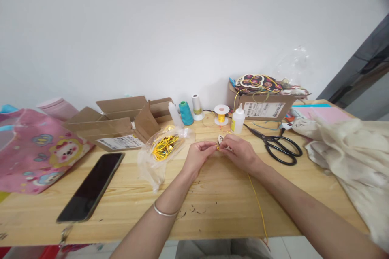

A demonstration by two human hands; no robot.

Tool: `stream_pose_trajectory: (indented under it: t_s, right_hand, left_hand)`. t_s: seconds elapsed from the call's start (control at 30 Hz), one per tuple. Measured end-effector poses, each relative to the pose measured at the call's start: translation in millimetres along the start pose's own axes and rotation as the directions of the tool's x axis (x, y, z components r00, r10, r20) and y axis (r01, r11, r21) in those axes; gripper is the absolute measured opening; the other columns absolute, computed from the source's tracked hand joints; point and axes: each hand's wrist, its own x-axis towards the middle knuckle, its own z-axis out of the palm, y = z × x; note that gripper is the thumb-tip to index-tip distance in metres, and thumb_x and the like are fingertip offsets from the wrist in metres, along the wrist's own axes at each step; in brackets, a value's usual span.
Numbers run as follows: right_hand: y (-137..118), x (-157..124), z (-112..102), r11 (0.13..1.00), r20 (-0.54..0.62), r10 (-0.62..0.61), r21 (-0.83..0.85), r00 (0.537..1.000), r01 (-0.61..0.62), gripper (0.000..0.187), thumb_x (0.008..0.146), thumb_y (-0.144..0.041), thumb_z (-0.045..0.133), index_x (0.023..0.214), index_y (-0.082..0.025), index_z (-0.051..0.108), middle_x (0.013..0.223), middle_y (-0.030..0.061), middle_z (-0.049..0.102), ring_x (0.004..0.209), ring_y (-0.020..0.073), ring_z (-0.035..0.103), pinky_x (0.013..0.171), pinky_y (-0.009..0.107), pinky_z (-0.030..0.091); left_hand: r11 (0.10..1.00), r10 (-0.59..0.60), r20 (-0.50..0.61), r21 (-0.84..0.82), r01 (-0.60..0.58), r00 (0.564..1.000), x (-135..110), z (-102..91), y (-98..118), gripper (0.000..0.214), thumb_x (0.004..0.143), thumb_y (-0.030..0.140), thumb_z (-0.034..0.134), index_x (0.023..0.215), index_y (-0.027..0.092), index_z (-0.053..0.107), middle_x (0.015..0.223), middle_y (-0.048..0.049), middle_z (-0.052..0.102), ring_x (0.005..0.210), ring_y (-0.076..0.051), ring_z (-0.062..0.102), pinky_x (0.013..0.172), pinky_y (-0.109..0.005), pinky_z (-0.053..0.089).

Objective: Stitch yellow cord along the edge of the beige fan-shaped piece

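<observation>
Over the middle of the table, my left hand [199,156] and my right hand [238,149] meet with fingertips pinched. Between them is a bit of yellow cord, held by the left fingers. A small pale piece with dark lettering [221,139] shows at the right fingers, which partly cover it; its kind is unclear. From under my right wrist a yellow cord [257,200] runs over the table's front edge. Just behind the hands stand a spool of yellow thread [221,117] and a clear squeeze bottle with a yellow label [238,120].
Black-handled scissors [281,145] lie right of my hands, beside cream fabric [340,153]. Leftward are a plastic bag of yellow cord [164,147], an open cardboard box [106,129], a phone [91,186] and a pink bag [48,149]. A filled box [264,105] stands behind.
</observation>
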Motion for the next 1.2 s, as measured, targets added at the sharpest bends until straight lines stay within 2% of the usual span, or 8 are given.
stream_pose_trajectory:
  t_s: [0.3, 0.53, 0.67, 0.8, 0.9, 0.97, 1.07, 1.2]
  right_hand:
    - [0, 2, 2, 0.981, -0.073, 0.108, 0.17, 0.991, -0.094, 0.007, 0.074, -0.025, 0.051, 0.074, -0.019, 0.054, 0.065, -0.0008, 0.051, 0.054, 0.0087, 0.039, 0.05, 0.02, 0.031]
    - [1, 4, 2, 0.952, -0.023, 0.158, 0.27, 0.987, -0.146, 0.01, 0.071, -0.025, 0.053, 0.066, -0.017, 0.055, 0.061, -0.0013, 0.048, 0.05, 0.0076, 0.034, 0.046, 0.02, 0.028]
    - [-2, 5, 1, 0.896, 0.082, 0.205, 0.385, 0.975, -0.221, 0.011, 0.069, -0.024, 0.051, 0.063, -0.015, 0.053, 0.059, -0.0016, 0.047, 0.05, 0.0069, 0.036, 0.045, 0.019, 0.029]
    - [-1, 4, -3, 0.774, 0.291, 0.325, 0.465, 0.9, -0.43, 0.009, 0.065, -0.023, 0.05, 0.06, -0.015, 0.05, 0.05, -0.0042, 0.043, 0.044, 0.0057, 0.035, 0.04, 0.018, 0.027]
    - [0, 4, -8, 0.799, 0.349, 0.312, 0.407, 0.884, -0.442, 0.006, 0.061, -0.019, 0.049, 0.056, -0.015, 0.049, 0.048, -0.0045, 0.043, 0.043, 0.0055, 0.036, 0.04, 0.017, 0.027]
    - [-1, 4, -13, 0.87, 0.287, 0.277, 0.332, 0.917, -0.366, 0.004, 0.059, -0.016, 0.05, 0.055, -0.015, 0.05, 0.048, -0.0042, 0.045, 0.043, 0.0058, 0.037, 0.041, 0.017, 0.027]
    - [-4, 2, -16, 0.964, 0.081, 0.192, 0.169, 0.978, -0.204, 0.003, 0.058, -0.015, 0.05, 0.057, -0.016, 0.052, 0.05, -0.0039, 0.046, 0.044, 0.006, 0.037, 0.044, 0.018, 0.028]
    - [-7, 1, -13, 0.974, -0.061, 0.14, 0.187, 0.988, -0.127, 0.004, 0.063, -0.018, 0.05, 0.064, -0.018, 0.054, 0.051, -0.0034, 0.048, 0.046, 0.0065, 0.041, 0.049, 0.019, 0.032]
  left_hand:
    - [0.991, 0.122, 0.015, -0.058, -0.121, 0.992, 0, -0.1, 1, 0.034, 0.057, 0.024, 0.067, 0.087, 0.016, 0.055, 0.067, 0.0003, 0.063, 0.057, -0.008, 0.054, 0.055, -0.018, 0.038]
    - [0.976, 0.212, 0.04, 0.037, -0.214, 0.976, 3, -1.2, -1, 0.031, 0.059, 0.021, 0.065, 0.088, 0.016, 0.053, 0.066, 0.0008, 0.063, 0.06, -0.008, 0.055, 0.061, -0.02, 0.04]
    - [0.974, 0.209, 0.045, 0.077, -0.212, 0.977, 2, 0.3, 0, 0.031, 0.059, 0.021, 0.065, 0.086, 0.016, 0.052, 0.064, 0.0007, 0.062, 0.06, -0.009, 0.055, 0.059, -0.019, 0.04]
    - [0.972, 0.195, 0.077, 0.12, -0.203, 0.978, -2, 5.1, 1, 0.031, 0.058, 0.022, 0.065, 0.085, 0.016, 0.052, 0.064, 0.0, 0.063, 0.059, -0.009, 0.056, 0.057, -0.019, 0.04]
    - [0.973, 0.183, 0.091, 0.129, -0.193, 0.979, -3, 8.0, 1, 0.031, 0.058, 0.022, 0.065, 0.085, 0.016, 0.052, 0.064, -0.0008, 0.063, 0.057, -0.01, 0.056, 0.056, -0.02, 0.04]
    - [0.976, 0.173, 0.094, 0.117, -0.183, 0.981, -4, 8.2, 1, 0.031, 0.057, 0.023, 0.065, 0.085, 0.016, 0.052, 0.064, -0.001, 0.063, 0.057, -0.01, 0.056, 0.056, -0.02, 0.041]
    - [0.983, 0.156, 0.09, 0.083, -0.163, 0.984, -3, 6.0, 2, 0.033, 0.056, 0.023, 0.066, 0.085, 0.016, 0.052, 0.065, -0.001, 0.064, 0.058, -0.01, 0.057, 0.058, -0.021, 0.041]
    - [0.987, 0.153, 0.063, 0.047, -0.156, 0.986, -1, 2.7, 4, 0.034, 0.056, 0.023, 0.067, 0.085, 0.016, 0.052, 0.065, -0.0007, 0.064, 0.059, -0.01, 0.057, 0.061, -0.021, 0.042]
